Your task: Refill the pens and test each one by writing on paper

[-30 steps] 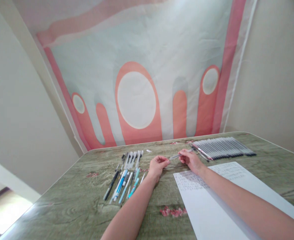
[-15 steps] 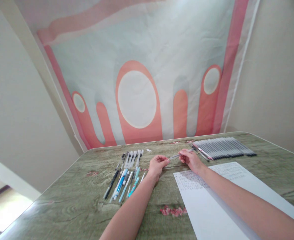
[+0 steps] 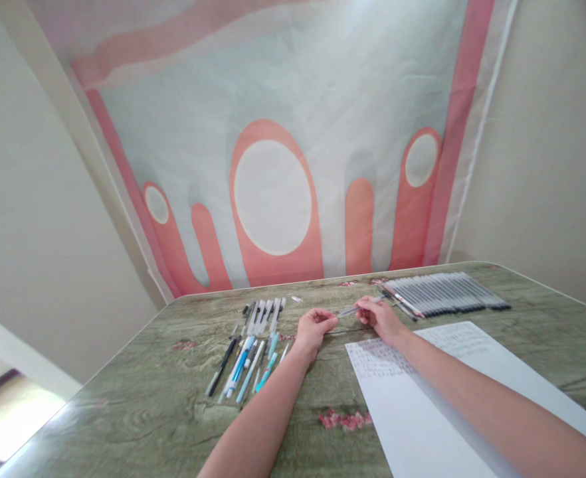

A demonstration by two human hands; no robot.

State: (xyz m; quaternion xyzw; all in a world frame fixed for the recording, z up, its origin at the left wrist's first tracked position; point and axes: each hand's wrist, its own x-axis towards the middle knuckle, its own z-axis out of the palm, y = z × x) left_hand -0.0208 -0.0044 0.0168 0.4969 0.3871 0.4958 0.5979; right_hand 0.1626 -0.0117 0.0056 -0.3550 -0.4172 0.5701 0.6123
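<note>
My left hand (image 3: 315,330) pinches one end of a slim, translucent grey pen (image 3: 347,312), its fingers closed. Farther along the same pen, my right hand (image 3: 379,317) has its fingers closed round it. The pen is held slightly above the table, pointing up to the right; its far tip shows beyond my right fingers. Beneath my right wrist lies a white sheet of paper (image 3: 452,385) with rows of handwriting near its top. Small details at the pen's ends are too fine to make out.
Many clear pens with dark tips (image 3: 447,294) lie in a row at the back right. To the left are blue, white and black pens (image 3: 243,365), with clear pen barrels (image 3: 267,315) behind them. A small white piece (image 3: 297,299) rests near the rear edge of the wood-patterned table (image 3: 138,392).
</note>
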